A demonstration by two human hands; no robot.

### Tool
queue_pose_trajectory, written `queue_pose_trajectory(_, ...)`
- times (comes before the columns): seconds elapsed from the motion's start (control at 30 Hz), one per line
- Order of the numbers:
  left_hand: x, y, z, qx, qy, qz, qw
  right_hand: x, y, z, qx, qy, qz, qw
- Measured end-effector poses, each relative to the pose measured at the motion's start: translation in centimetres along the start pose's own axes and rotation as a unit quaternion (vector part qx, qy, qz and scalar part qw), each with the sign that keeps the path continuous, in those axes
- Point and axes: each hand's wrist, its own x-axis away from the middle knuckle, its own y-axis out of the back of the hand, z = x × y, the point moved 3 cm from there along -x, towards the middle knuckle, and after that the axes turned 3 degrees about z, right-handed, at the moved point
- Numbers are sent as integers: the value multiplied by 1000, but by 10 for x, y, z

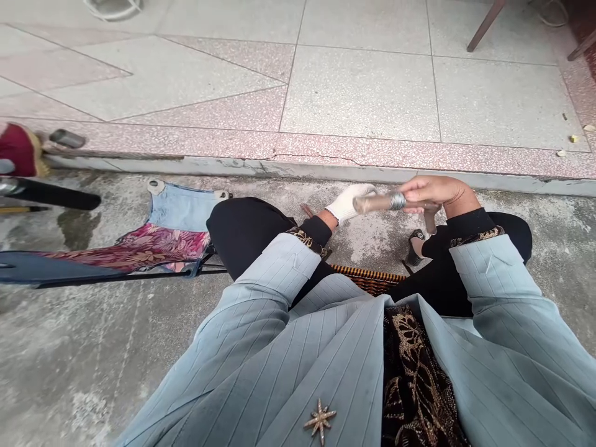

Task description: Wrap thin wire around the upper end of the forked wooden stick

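My left hand (350,203) wears a white knitted glove. It is closed at the near end of a brown stick (372,203), which looks wooden and has a rounded end; most of its fingers are hidden. Silvery wire (397,200) is wound around the stick near its middle. My right hand (437,189) is bare, with its fingers closed on the stick just right of the wire. Below that hand a short brown piece (430,220) sticks down; whether it is part of the same stick I cannot tell. Both hands are in front of my knees.
A low step edge (326,164) runs across, with tiles beyond. To the left lie a floral and denim folding seat (162,239), a black tube (56,194), a short metal cylinder (67,138) and a red shoe (18,149). A woven seat (370,279) shows beneath me. A chair leg (485,26) stands at back right.
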Motion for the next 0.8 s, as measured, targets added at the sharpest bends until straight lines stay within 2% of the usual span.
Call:
queue_pose_trajectory(0.07, 0, 12, -4, -47, -9, -9, 999, -1, 0, -8, 63, -74, 53, 994)
queue_pose_trajectory(0.1, 0, 19, -7, -88, -18, -12, 996, -2, 2, -13, 91, -107, 59, 988)
queue_pose_trajectory(0.17, 2, 30, -14, -148, -28, -22, 988, -4, 8, -24, 134, -164, 44, 976)
queue_pose_trajectory(0.23, 6, 36, -22, -156, -32, -28, 987, -7, 14, -35, 166, -216, 19, 962)
queue_pose_trajectory(0.3, 11, 35, -29, -110, -35, -27, 993, -11, 21, -44, 203, -264, -22, 943)
queue_pose_trajectory(0.33, 14, 32, -31, -72, -37, -19, 996, -13, 25, -46, 220, -283, -63, 932)
queue_pose_trajectory(0.4, 19, 21, -33, 24, -42, 17, 999, -16, 36, -47, 223, -293, -186, 911)
queue_pose_trajectory(0.47, 24, 5, -30, 122, -44, 80, 988, -16, 44, -42, 162, -250, -308, 904)
queue_pose_trajectory(0.53, 28, -10, -24, 183, -26, 138, 973, -13, 46, -35, 49, -160, -368, 915)
queue_pose_trajectory(0.6, 27, -19, -15, 226, 2, 153, 962, -10, 42, -26, -46, -67, -365, 927)
queue_pose_trajectory(0.67, 24, -23, -8, 247, 25, 150, 957, -5, 36, -17, -86, -4, -343, 935)
queue_pose_trajectory(0.8, 15, -22, -3, 210, 39, 118, 970, 3, 25, -6, -86, 45, -287, 953)
